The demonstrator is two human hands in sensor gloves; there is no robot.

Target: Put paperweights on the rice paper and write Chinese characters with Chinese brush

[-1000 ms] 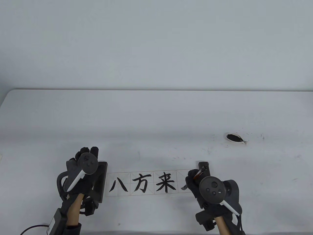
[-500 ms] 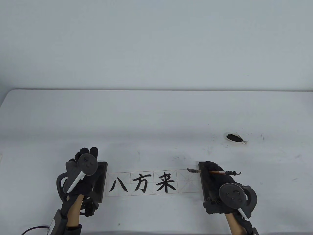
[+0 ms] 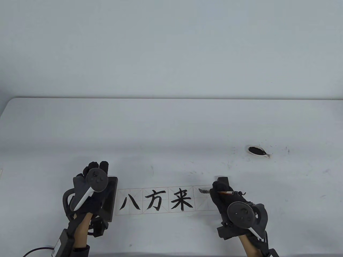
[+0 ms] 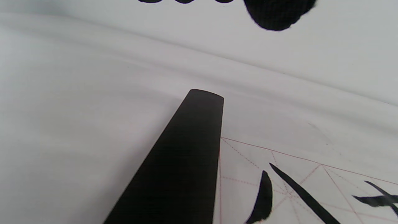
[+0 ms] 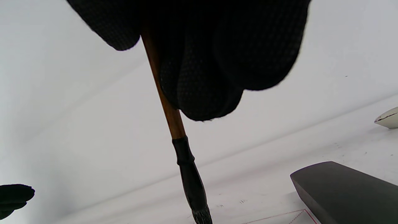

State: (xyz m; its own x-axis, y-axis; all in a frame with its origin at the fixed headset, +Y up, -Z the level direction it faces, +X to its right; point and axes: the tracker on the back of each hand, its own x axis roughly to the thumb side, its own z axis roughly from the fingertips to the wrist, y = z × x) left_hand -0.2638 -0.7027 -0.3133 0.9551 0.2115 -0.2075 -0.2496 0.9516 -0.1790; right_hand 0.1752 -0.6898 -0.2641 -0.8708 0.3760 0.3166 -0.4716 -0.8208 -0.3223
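Observation:
A strip of rice paper (image 3: 166,201) lies near the table's front edge, with three black characters in its left cells; the fourth cell (image 3: 205,203) looks blank. My left hand (image 3: 96,166) lies flat on the dark left paperweight (image 3: 112,196), which shows as a long dark bar (image 4: 180,161) beside the paper (image 4: 279,155). My right hand (image 3: 218,191) grips the brush (image 3: 227,192), its inked tip (image 3: 203,191) over the top of the fourth cell. In the right wrist view the brown shaft (image 5: 168,109) points down to the tip (image 5: 202,216). The right paperweight (image 3: 222,178) is mostly hidden by the right hand.
A small white ink dish (image 3: 256,151) with black ink stands to the back right, with ink specks on the table around it. The dish's rim (image 5: 388,118) and the right paperweight (image 5: 348,186) show in the right wrist view. A cable (image 3: 34,250) trails at the front left.
The right hand swung right, laying the brush almost level over the right paperweight, then came back left; the tip is now over the fourth cell. The left hand stayed put.

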